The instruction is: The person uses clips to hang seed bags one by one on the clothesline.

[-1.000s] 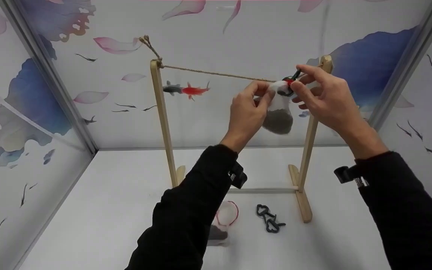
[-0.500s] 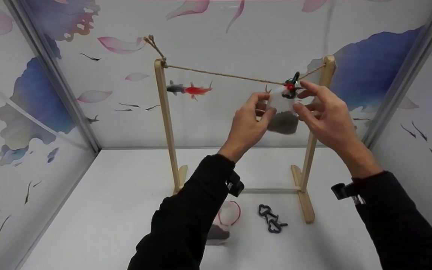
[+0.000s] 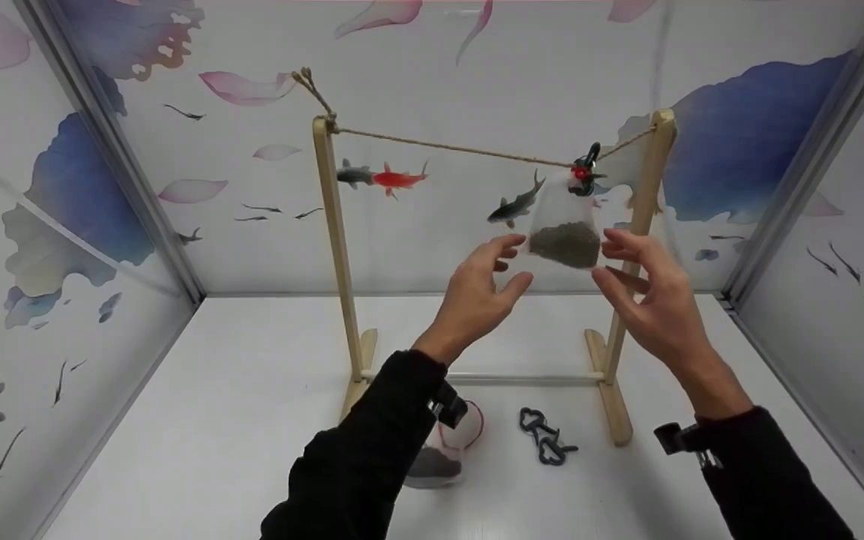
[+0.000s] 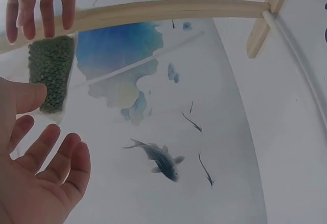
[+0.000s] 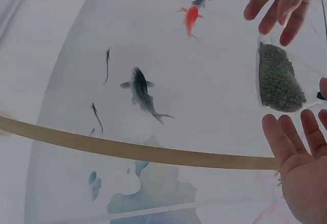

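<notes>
A small sheer bag [image 3: 565, 241] with dark green, bean-like grains in its bottom hangs from the rope [image 3: 447, 148] near the right post. Its red-trimmed neck is at a dark clip [image 3: 586, 171] on the rope. My left hand [image 3: 472, 291] is spread with relaxed fingers just left of the bag, holding nothing. On the other side, my right hand [image 3: 651, 292] has its fingertips right at the bag's lower edge, fingers loose. In the left wrist view the grains [image 4: 51, 73] show between the two hands, and the right wrist view shows the same bag [image 5: 280, 78].
A wooden stand with a left post [image 3: 338, 247] and a right post [image 3: 653, 172] carries the rope. On the white table [image 3: 252, 420] lie a second bag [image 3: 432, 469] with a red cord, partly behind my left sleeve, and dark clips [image 3: 547, 435]. Printed walls enclose the table.
Both hands have let go of the bag and clip and moved down and apart. The bag now hangs freely from the rope, with its clip fully in view.
</notes>
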`<act>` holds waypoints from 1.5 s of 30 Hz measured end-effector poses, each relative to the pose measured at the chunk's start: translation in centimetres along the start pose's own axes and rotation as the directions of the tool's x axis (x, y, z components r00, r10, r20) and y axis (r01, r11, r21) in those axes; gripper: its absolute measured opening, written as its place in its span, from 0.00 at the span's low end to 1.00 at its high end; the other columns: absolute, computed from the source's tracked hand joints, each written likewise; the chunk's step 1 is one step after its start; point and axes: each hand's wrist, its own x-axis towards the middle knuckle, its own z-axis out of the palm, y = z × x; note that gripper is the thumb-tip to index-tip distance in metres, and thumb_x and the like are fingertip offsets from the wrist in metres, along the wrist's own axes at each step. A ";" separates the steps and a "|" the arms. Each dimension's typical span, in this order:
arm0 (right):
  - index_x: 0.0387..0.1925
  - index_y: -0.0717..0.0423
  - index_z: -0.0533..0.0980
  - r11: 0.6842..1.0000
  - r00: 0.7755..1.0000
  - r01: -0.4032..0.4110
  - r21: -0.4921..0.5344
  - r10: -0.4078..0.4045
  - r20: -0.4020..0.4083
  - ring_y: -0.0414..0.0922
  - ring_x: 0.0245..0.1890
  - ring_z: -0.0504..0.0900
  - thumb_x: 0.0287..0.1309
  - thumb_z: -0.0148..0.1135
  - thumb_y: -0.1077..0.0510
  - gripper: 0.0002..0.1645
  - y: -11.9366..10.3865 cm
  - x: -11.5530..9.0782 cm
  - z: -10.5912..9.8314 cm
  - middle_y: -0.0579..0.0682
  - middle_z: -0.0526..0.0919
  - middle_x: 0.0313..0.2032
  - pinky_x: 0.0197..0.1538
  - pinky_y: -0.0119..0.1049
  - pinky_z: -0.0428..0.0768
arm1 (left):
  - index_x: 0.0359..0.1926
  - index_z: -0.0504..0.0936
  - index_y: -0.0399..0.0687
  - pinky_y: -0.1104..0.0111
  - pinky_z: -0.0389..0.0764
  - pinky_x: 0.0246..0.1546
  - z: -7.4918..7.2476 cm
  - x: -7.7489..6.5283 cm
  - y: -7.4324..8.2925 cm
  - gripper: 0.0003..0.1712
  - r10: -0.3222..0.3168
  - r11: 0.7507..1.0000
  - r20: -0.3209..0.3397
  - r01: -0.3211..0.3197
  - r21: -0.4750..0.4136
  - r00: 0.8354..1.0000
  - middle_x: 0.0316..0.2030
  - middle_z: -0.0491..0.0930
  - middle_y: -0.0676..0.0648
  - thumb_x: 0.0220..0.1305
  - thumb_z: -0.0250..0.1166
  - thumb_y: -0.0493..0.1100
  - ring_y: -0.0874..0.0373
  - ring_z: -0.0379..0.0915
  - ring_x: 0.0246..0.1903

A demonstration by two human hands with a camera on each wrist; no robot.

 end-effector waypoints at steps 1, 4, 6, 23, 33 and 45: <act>0.70 0.58 0.72 1.000 1.000 0.000 0.000 0.000 0.010 0.28 0.58 0.78 0.67 0.65 0.67 0.31 0.3 -0.5 0.2 0.60 0.81 0.57 0.56 0.17 0.76 | 0.73 0.71 0.49 0.63 0.79 0.61 0.1 -0.4 -0.4 0.29 -0.003 1.000 0.000 0.003 0.002 1.000 0.65 0.77 0.45 0.75 0.64 0.44 0.53 0.76 0.62; 0.69 0.59 0.73 1.000 0.999 -0.004 -0.003 0.004 0.053 0.27 0.58 0.77 0.67 0.66 0.68 0.30 1.2 -2.0 0.8 0.60 0.81 0.58 0.56 0.17 0.76 | 0.73 0.71 0.50 0.61 0.81 0.58 0.6 -1.6 -1.4 0.29 -0.008 1.000 0.001 0.008 0.001 1.000 0.64 0.77 0.45 0.75 0.64 0.45 0.52 0.77 0.61; 0.67 0.60 0.75 1.000 0.996 -0.004 -0.007 0.005 0.087 0.28 0.58 0.77 0.66 0.66 0.68 0.28 2.0 -3.0 1.2 0.59 0.82 0.58 0.57 0.18 0.76 | 0.73 0.71 0.50 0.60 0.82 0.56 1.0 -2.5 -2.0 0.29 -0.018 1.000 0.002 0.018 -0.005 1.000 0.64 0.78 0.45 0.74 0.64 0.45 0.52 0.78 0.60; 0.59 0.57 0.80 0.907 0.763 -0.355 -0.228 0.422 0.490 0.56 0.51 0.86 0.65 0.71 0.56 0.22 5.6 -11.7 5.3 0.57 0.85 0.53 0.50 0.52 0.86 | 0.69 0.74 0.51 0.66 0.83 0.54 4.3 -10.8 -6.6 0.25 0.006 0.995 0.057 -0.012 0.097 0.998 0.63 0.77 0.48 0.75 0.64 0.46 0.55 0.80 0.57; 0.59 0.59 0.81 0.830 0.639 -0.427 -0.359 0.557 0.530 0.52 0.54 0.85 0.66 0.69 0.59 0.21 6.0 -13.2 7.7 0.52 0.88 0.51 0.57 0.57 0.82 | 0.64 0.78 0.45 0.66 0.84 0.47 6.3 -14.2 -9.0 0.22 -0.111 0.994 0.074 0.112 -0.011 0.991 0.57 0.81 0.43 0.72 0.67 0.44 0.50 0.83 0.51; 0.54 0.64 0.83 0.869 0.639 -0.370 -0.327 0.494 0.590 0.51 0.50 0.87 0.63 0.64 0.69 0.18 6.9 -14.2 8.7 0.54 0.89 0.46 0.53 0.50 0.85 | 0.57 0.83 0.43 0.69 0.79 0.46 7.6 -15.5 -9.9 0.19 -0.167 0.985 0.087 0.162 0.068 0.982 0.48 0.84 0.41 0.68 0.69 0.44 0.52 0.81 0.44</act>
